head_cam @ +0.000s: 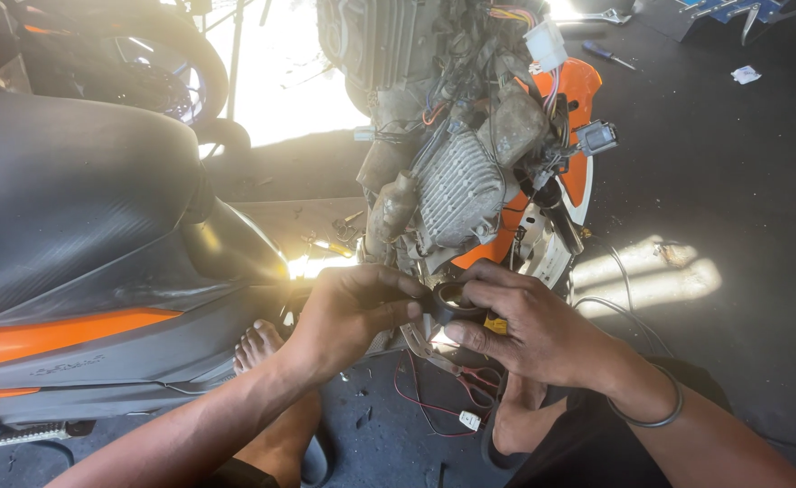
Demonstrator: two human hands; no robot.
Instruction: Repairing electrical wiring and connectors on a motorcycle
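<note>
Both hands' fingers (470,336) pinching black tape roll (453,303), engine (456,185) beyond

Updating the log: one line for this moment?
left hand: on tape roll | right hand: on tape roll | engine: just beyond

- A roll of black tape (453,303), a small dark ring, is held upright between both hands, its open centre turned upward, just below the dusty grey engine block.
</note>
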